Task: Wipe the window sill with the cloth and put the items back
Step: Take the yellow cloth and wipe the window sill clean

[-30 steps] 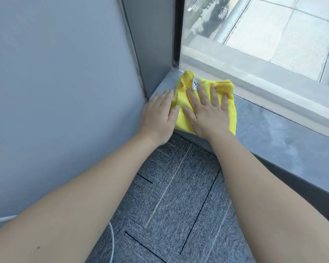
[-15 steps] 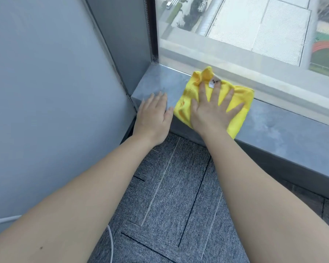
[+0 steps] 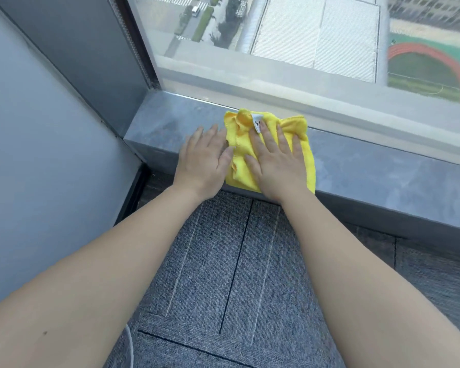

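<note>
A crumpled yellow cloth (image 3: 239, 128) with a small white tag lies on the grey stone window sill (image 3: 168, 123), a short way right of the sill's left corner. My right hand (image 3: 276, 163) presses flat on top of the cloth with its fingers spread. Beside it, my left hand (image 3: 205, 160) rests flat on the sill, its thumb and forefinger touching the cloth's left edge. The cloth's front edge hangs slightly over the sill's front edge. No other items are in view on the sill.
A grey wall panel (image 3: 37, 128) closes off the left end of the sill. The window glass (image 3: 303, 49) rises directly behind the sill. Grey carpet tiles (image 3: 237, 274) cover the floor below, with a white cable (image 3: 129, 349) at the bottom left.
Both hands and the cloth have slid to the right along the sill, away from the left corner. The left hand now touches the cloth's edge again.
</note>
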`<state>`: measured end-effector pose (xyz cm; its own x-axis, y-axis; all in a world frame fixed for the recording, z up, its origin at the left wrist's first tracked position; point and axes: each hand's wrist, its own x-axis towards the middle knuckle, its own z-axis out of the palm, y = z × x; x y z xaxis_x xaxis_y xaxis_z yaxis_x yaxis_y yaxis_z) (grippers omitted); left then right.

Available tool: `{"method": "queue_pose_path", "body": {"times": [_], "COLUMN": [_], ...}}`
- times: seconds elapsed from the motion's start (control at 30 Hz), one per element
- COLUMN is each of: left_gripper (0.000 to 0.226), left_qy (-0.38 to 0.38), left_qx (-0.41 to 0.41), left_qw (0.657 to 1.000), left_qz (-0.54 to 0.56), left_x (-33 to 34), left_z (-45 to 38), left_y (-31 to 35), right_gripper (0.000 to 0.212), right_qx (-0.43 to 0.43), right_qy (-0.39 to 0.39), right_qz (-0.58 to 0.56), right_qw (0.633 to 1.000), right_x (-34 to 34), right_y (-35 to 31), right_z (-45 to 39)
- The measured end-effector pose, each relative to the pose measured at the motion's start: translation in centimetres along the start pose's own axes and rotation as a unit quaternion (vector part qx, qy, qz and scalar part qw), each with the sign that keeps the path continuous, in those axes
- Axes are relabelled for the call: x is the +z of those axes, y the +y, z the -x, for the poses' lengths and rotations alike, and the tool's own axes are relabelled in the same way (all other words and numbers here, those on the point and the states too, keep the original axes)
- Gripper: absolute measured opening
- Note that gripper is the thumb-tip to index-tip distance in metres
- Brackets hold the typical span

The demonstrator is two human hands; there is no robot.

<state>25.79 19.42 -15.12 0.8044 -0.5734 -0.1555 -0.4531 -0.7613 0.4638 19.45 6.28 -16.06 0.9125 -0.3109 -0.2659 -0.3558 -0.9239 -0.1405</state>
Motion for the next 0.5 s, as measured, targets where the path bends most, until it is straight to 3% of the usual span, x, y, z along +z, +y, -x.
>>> {"method": "queue_pose_path", "body": {"times": [0.2, 0.33, 0.5], "left_gripper": [0.061, 0.066, 0.066], "left_qy": [-0.042, -0.041, -0.047], "left_qx": [0.031, 0.033, 0.036], "left_qw": [0.998, 0.998, 0.998], "left_qz": [-0.025, -0.019, -0.002], "left_x": [1.5, 1.7, 1.4], "left_z": [-0.5, -0.2, 0.2], "left_y": [3.2, 2.9, 1.9], "right_gripper": [0.062, 0.063, 0.057], "right_qx": [0.176, 0.274, 0.304], "right_qy": [0.002, 0.007, 0.015], "right_qz": [-0.023, -0.063, -0.103], "right_qw": [0.984, 0.96, 0.947], "right_x": [-0.2, -0.4, -0.7], "right_y": [5.4, 5.6, 3.1], "right_z": [2.7, 2.4, 0.5]}}
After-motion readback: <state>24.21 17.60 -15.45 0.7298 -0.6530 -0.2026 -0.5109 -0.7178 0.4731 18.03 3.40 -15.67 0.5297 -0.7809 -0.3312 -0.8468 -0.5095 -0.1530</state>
